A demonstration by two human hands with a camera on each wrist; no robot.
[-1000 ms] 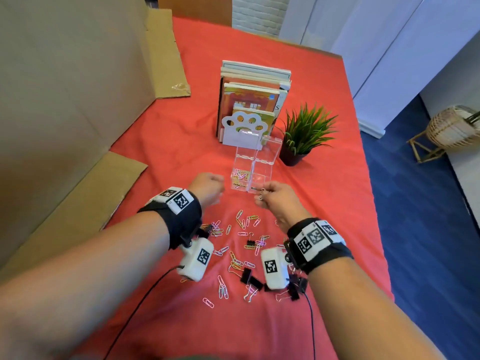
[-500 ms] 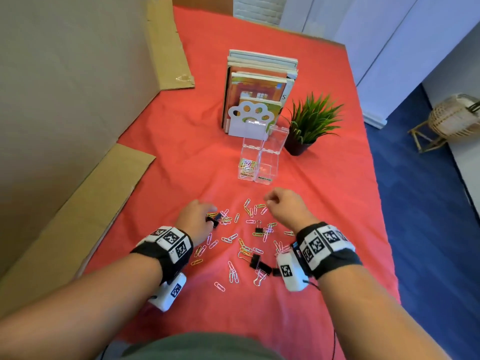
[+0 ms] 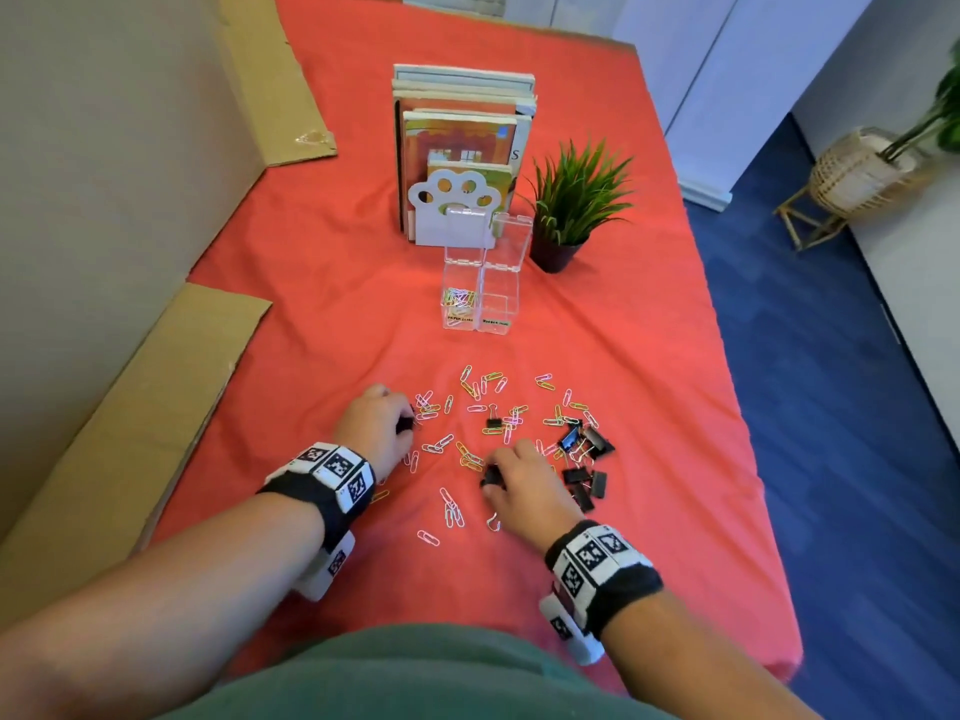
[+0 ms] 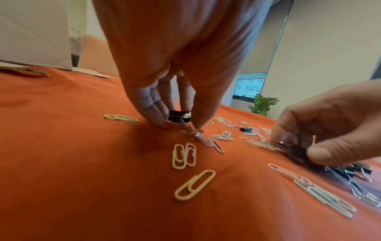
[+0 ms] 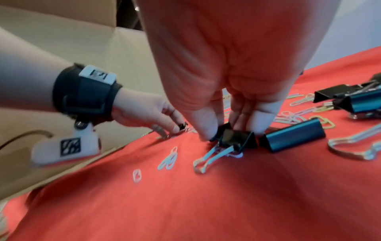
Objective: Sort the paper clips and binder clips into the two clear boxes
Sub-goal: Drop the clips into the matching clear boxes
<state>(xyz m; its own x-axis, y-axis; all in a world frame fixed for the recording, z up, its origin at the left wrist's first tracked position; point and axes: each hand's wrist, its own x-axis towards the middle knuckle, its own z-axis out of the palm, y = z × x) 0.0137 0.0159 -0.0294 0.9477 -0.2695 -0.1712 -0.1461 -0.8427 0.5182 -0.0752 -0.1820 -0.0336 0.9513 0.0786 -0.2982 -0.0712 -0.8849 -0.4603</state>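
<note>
Two clear boxes [image 3: 475, 304] stand side by side on the red cloth [image 3: 311, 304], each with a small front label too blurred to read; the left-hand one holds paper clips. Nearer, amid scattered paper clips [image 3: 470, 407], the left hand [image 3: 375, 426] pinches a small black binder clip [image 4: 178, 116] against the cloth, while the right hand [image 3: 524, 485] pinches another binder clip [image 5: 235, 138], beside a pile of binder clips [image 3: 584, 459].

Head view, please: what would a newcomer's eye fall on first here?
Probably the scatter of paper clips and black binder clips on the red tablecloth, where the left hand and the right hand each pinch a binder clip. Behind them stand two clear boxes, then books and a potted plant.
</note>
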